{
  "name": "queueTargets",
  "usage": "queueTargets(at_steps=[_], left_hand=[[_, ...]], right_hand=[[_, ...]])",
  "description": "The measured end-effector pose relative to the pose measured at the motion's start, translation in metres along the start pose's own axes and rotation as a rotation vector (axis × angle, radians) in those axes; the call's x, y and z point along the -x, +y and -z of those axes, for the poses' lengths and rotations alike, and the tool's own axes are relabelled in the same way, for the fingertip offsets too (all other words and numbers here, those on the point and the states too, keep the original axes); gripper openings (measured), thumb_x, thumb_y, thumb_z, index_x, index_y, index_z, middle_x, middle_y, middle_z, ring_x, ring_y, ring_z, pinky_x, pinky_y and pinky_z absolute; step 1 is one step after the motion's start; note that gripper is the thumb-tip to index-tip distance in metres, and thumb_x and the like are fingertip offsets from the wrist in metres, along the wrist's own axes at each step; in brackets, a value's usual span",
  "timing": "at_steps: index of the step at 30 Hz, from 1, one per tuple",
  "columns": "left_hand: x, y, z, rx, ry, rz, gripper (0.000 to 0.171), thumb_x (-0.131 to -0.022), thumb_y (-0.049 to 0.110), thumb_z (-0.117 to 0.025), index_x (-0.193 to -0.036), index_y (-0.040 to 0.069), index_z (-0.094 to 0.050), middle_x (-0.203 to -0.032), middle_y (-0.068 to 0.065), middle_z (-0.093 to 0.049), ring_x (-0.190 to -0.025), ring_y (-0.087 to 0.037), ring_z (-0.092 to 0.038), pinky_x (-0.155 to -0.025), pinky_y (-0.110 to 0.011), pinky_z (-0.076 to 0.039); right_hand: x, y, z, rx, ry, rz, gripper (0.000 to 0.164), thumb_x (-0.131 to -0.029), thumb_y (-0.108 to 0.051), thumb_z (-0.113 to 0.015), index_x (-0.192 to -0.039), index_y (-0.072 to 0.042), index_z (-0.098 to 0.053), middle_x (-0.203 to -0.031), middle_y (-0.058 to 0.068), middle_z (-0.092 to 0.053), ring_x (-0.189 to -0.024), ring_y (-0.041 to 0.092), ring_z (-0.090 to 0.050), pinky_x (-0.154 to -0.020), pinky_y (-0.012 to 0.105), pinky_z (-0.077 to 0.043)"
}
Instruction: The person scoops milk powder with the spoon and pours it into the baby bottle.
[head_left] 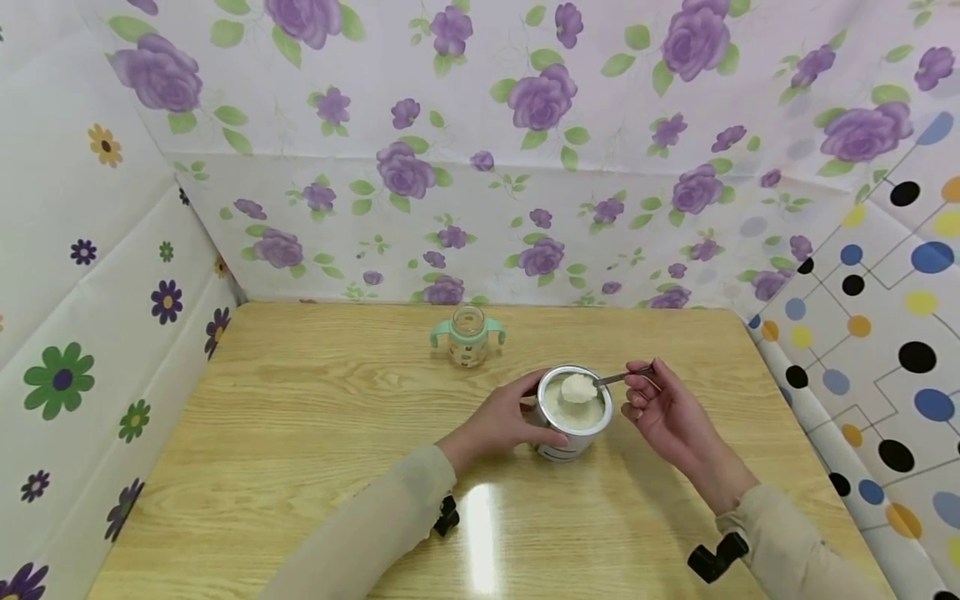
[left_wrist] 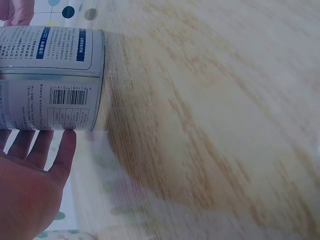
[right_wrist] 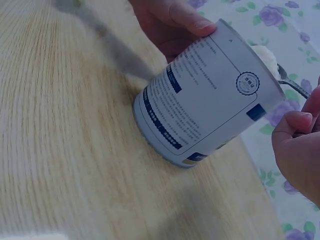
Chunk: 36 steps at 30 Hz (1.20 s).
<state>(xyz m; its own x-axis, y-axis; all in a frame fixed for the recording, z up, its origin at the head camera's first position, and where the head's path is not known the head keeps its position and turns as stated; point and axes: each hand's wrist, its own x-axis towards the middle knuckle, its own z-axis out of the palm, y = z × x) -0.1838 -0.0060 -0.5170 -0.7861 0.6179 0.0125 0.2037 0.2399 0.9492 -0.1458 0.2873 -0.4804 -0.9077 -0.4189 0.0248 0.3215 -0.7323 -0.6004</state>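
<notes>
An open tin (head_left: 573, 442) of pale powder (head_left: 558, 408) is on the table side nearest me. My left hand (head_left: 498, 423) grips it from the left, thumb in front and fingers around the far side. Printed text and a barcode (left_wrist: 70, 96) show on the tin's wall in the left wrist view. In my right hand (head_left: 671, 421), fingers and thumb pinch the handle of a metal spoon (head_left: 618, 377). Its bowl carries a heaped scoop of powder (head_left: 579, 388) over the tin's mouth. In the right wrist view the heap (right_wrist: 267, 57) shows just above the rim.
Behind the tin, to its left, stands a clear baby bottle (head_left: 468, 350) with a mint-green collar and two handles, its top uncovered. The wooden table (head_left: 315, 417) is bordered by flowered cloth (head_left: 480, 217) at the back and patterned sheets at both sides.
</notes>
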Motion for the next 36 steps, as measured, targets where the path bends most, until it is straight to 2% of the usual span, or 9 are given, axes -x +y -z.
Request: queueTargets(at_steps=[5, 12, 18, 28, 36], left_hand=[[0.0007, 0.0007, 0.0006, 0.002, -0.003, -0.004, 0.099, -0.082, 0.032, -0.097, -0.164, 0.036, -0.042, -0.155, 0.013, -0.055, -0.138, -0.016, -0.057, -0.111, -0.038, -0.051], [0.0013, 0.0005, 0.0005, -0.007, -0.002, 0.014, 0.1, -0.082, 0.033, -0.097, -0.165, 0.036, -0.04, -0.157, 0.013, -0.054, -0.139, -0.017, -0.056, -0.112, -0.038, -0.05], [0.0012, 0.0001, -0.0002, -0.007, -0.006, 0.021, 0.1, -0.082, 0.033, -0.096, -0.165, 0.037, -0.04, -0.156, 0.014, -0.054, -0.14, -0.018, -0.057, -0.113, -0.039, -0.05], [0.0004, -0.0018, -0.0002, -0.011, -0.008, -0.003, 0.1, -0.083, 0.034, -0.096, -0.165, 0.037, -0.039, -0.157, 0.013, -0.053, -0.141, -0.018, -0.055, -0.114, -0.041, -0.049], [-0.0001, -0.0017, -0.0005, -0.008, -0.003, -0.001, 0.099, -0.082, 0.034, -0.096, -0.164, 0.039, -0.04, -0.157, 0.015, -0.054, -0.142, -0.017, -0.054, -0.115, -0.04, -0.049]], right_hand=[[0.0028, 0.0047, 0.0047, -0.024, 0.032, -0.021, 0.061, -0.121, -0.031, -0.024, -0.118, -0.001, -0.076, -0.102, 0.007, -0.081, -0.081, 0.017, -0.067, -0.075, 0.028, -0.049], [0.0027, 0.0058, 0.005, -0.032, 0.003, 0.005, 0.059, -0.121, -0.031, -0.025, -0.121, 0.001, -0.075, -0.102, 0.008, -0.081, -0.082, 0.018, -0.068, -0.078, 0.03, -0.05], [0.0032, 0.0055, 0.0033, -0.022, 0.024, 0.017, 0.059, -0.12, -0.031, -0.025, -0.119, 0.0, -0.075, -0.1, 0.008, -0.081, -0.081, 0.018, -0.067, -0.077, 0.03, -0.05], [0.0027, 0.006, 0.0026, 0.003, 0.051, 0.019, 0.059, -0.121, -0.03, -0.026, -0.119, 0.0, -0.077, -0.099, 0.006, -0.081, -0.08, 0.016, -0.067, -0.077, 0.029, -0.05], [0.0025, 0.0079, 0.0044, -0.038, 0.053, -0.003, 0.064, -0.121, -0.029, -0.021, -0.118, 0.003, -0.077, -0.098, 0.009, -0.082, -0.079, 0.018, -0.068, -0.078, 0.03, -0.05]])
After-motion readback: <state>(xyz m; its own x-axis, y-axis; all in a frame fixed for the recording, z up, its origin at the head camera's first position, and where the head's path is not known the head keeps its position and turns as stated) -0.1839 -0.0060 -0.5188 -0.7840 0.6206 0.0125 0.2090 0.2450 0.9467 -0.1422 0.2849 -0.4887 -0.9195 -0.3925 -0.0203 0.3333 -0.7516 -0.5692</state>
